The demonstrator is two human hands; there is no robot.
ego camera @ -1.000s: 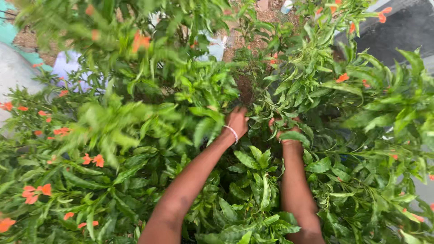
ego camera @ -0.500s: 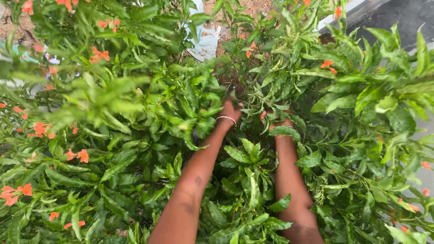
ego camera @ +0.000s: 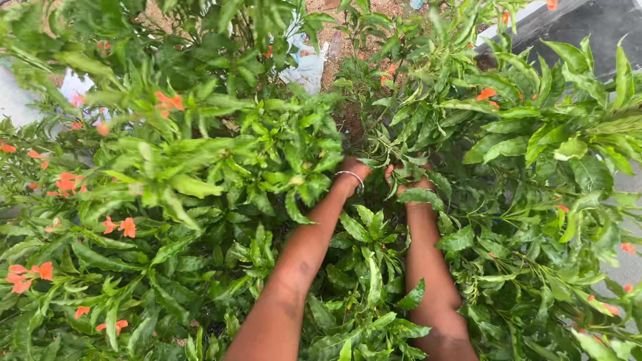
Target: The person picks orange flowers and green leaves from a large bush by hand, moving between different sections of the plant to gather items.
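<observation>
Since a second ago our view has dropped slightly and our arms have pushed deeper into the shrub (ego camera: 221, 167), so the left hand (ego camera: 353, 167), plainly visible on top of the foliage then, is now mostly swallowed by leaves near the centre of the frame; only its back and the thin white bracelet (ego camera: 350, 176) at the wrist show. The leafy mass at the left of the frame, blurred earlier, has settled and reads sharper, which suggests the branches we were pressing aside have come to rest. That tells us the parting of the bush has gone about as far as it was going, and both hands now sit at the dark gap (ego camera: 364, 137) just above them, where stems and bare soil show through. The right hand (ego camera: 409, 182), just right of centre, is also half hidden: a broad leaf (ego camera: 421, 195) lies across the wrist, and a few fingertips poke out among the thin stems, seemingly curled around them. How far either hand is open we cannot tell, since the fingers are buried in greenery, and whether anything is actually clasped stays hidden. Orange flowers (ego camera: 120, 227) dot the left side of the frame and the upper right, well apart from both hands. A pale scrap of plastic (ego camera: 307, 63) lies on the ground at upper centre, beyond the bush.
</observation>
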